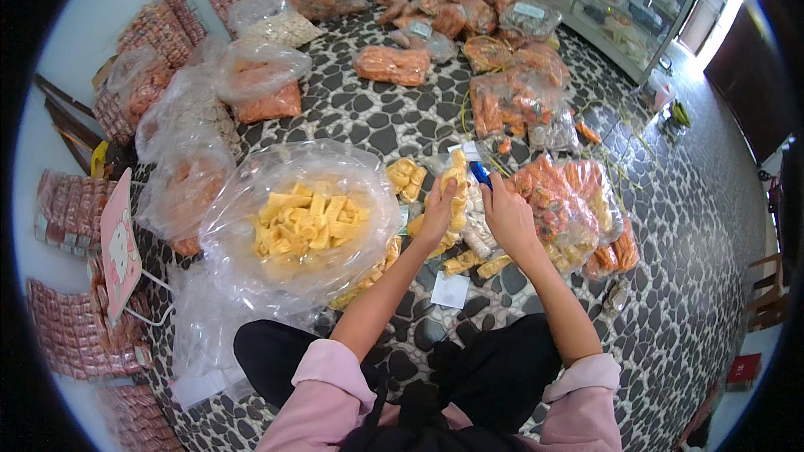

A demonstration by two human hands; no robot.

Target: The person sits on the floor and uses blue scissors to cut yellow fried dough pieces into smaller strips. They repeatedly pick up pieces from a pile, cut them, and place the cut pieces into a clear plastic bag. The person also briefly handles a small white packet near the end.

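My left hand (pixel 438 216) grips a long, knobbly yellow bundle (pixel 458 191), held upright. Beside it, my right hand (pixel 507 210) holds a blue-handled tool (pixel 480 174), possibly a cutter; its tip is too small to make out. More yellow bundles (pixel 406 179) lie on the floor around my hands. Beneath them, partly hidden, is a white bundle (pixel 478 237). To the left stands a large clear plastic bag (pixel 217 226) with its mouth spread wide, and loose yellow pieces (pixel 311 216) are heaped inside it.
Bags of orange packets (pixel 553 194) sit right of my hands. A white paper slip (pixel 450 289) lies on the pebble-patterned floor (pixel 402 351). Filled plastic bags (pixel 267 91) and a small pink folding table (pixel 119 248) line the left. A glass display case (pixel 619 12) stands at the back right.
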